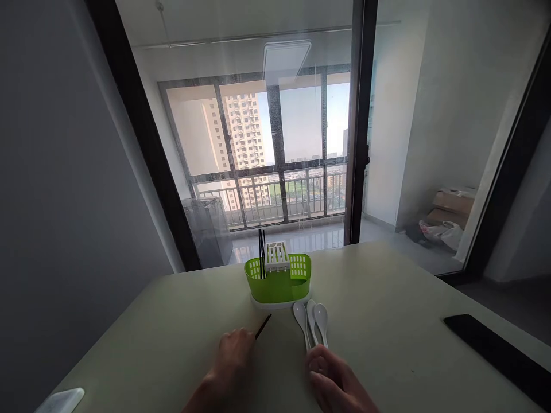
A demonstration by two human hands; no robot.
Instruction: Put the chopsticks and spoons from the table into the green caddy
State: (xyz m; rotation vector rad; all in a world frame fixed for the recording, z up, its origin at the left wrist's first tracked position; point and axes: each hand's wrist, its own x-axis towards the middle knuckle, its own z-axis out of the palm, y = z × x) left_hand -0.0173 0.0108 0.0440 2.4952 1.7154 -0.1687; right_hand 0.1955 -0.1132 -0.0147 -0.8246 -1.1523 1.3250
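My left hand [235, 351] rests low over the table with its fingers closed around a dark chopstick [263, 326], whose thin end sticks out toward the basket. My right hand [334, 378] is curled at the handle ends of several white spoons [320, 317]; it covers those ends, and whether it grips them is hidden. The spoons lie side by side, bowls pointing away from me. Beyond both hands stands a green utensil basket [278, 288] with a white base and a white slotted front piece [277, 257]. Dark chopsticks [262, 255] stand upright in its left part.
The pale table [181, 321] carries a long black flat object [495, 353] at the right and a whitish item [62, 400] at the near left corner. Behind the table rises a dark-framed glass door [359, 126]. Bags and a cardboard box [451, 206] lie on the floor beyond.
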